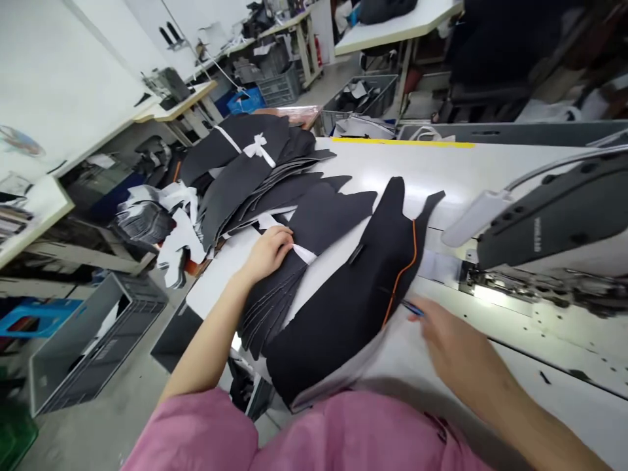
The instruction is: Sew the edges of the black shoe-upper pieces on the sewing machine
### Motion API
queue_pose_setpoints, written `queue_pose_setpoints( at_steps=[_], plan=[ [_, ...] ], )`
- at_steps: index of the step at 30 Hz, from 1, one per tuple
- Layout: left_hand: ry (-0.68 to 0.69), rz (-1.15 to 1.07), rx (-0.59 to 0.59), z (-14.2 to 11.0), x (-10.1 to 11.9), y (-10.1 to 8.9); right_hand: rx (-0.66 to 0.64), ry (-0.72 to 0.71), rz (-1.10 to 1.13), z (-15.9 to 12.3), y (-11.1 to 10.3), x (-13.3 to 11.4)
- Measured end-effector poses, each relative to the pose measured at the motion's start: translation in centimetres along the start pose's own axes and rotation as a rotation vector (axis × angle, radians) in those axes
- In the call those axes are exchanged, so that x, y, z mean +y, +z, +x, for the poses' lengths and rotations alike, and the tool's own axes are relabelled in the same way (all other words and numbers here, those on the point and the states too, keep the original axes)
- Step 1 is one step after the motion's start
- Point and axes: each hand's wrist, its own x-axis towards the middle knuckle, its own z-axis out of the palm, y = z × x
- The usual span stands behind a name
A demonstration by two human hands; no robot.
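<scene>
Blurrily, the right hand (pixel 461 347) seems to pinch a thin blue object (pixel 413 309); the left hand (pixel 267 255) clasps black fabric (pixel 338 219).

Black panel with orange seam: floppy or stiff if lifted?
Probably floppy: the black panel curves and seems to sag past the white table edge. Likely light for its size, looking like thin padded fabric. The orange seam may stiffen that edge slightly.

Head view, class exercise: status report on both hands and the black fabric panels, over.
Left hand resting on stacked dark fabric pieces; right hand by a blue pen, beside orange-edged black panel; sewing machine to the right.
</scene>
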Motion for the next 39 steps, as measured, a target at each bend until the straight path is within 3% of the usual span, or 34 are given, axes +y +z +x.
queue_pose_setpoints(
  at_steps=[2, 4, 7, 11, 16, 22, 28, 33, 39],
  plan=[
    [0.018, 0.013, -0.036, 0.1, 0.3, -0.4, -0.037, -0.161, 0.011, 5.4, 0.6, -3.9],
    [0.043, 0.030, -0.071, 0.1, 0.5, -1.0, -0.088, -0.228, 0.024, 10.0, 1.3, -6.2],
    [0.095, 0.055, -0.096, 0.3, 0.5, -2.0, -0.171, -0.235, 0.044, 15.4, 2.5, -7.9],
    [0.138, 0.079, -0.133, 0.6, 0.0, -2.7, -0.301, -0.261, 0.065, 19.3, 3.6, -8.8],
    [0.177, 0.120, -0.166, 1.3, 0.0, -3.1, -0.417, -0.341, 0.078, 20.8, 3.8, -9.9],
    [0.138, 0.191, -0.186, 1.7, -0.2, -2.6, -0.355, -0.338, 0.053, 21.1, 4.4, -10.8],
    [0.068, 0.127, -0.122, 1.0, -1.1, -1.4, -0.356, -0.313, 0.084, 21.3, 4.6, -9.7],
    [0.067, 0.102, -0.120, 1.5, -0.8, -1.7, -0.426, -0.355, 0.129, 21.6, 4.4, -9.6],
    [0.058, 0.172, -0.153, 1.9, -0.5, -1.6, -0.383, -0.302, 0.108, 21.7, 4.8, -10.3]
  ],
)
